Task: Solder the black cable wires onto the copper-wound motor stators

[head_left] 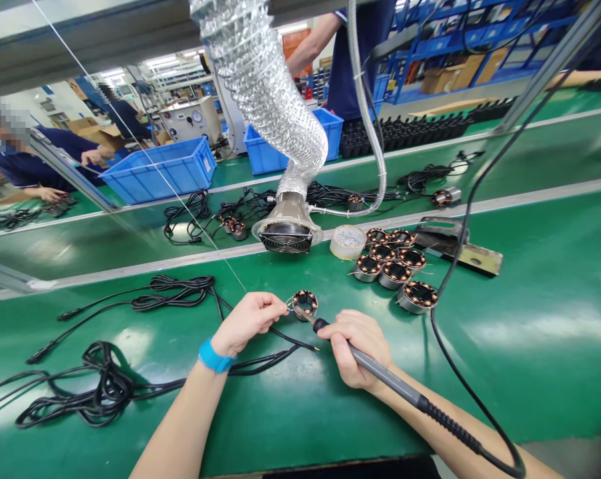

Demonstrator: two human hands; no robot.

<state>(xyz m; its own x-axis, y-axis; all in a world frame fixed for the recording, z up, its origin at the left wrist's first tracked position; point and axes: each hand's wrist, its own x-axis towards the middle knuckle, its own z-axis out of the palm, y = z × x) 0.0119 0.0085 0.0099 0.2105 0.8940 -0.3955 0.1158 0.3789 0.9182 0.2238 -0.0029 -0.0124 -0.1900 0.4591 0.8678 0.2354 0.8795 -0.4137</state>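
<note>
My left hand [253, 318], with a blue band at the wrist, pinches thin wire ends beside a round motor stator [304, 303] with copper windings. In my right hand [358, 346] is a grey soldering iron [387, 378], its tip touching or very near the left edge of the stator. A thin strand of solder wire [215, 247] runs down from above toward my left hand. Under that hand passes a black cable [268, 362], and a cable end with bare coloured leads lies just below the stator.
More stators [396, 273] sit grouped at right, beside a round tub [348, 241] and a metal block [457, 247]. Coiled black cables [106, 386] lie at left. A fume extractor hood [288, 226] hangs ahead. Blue bins [163, 169] and co-workers are beyond. The iron's cord [443, 293] loops at right.
</note>
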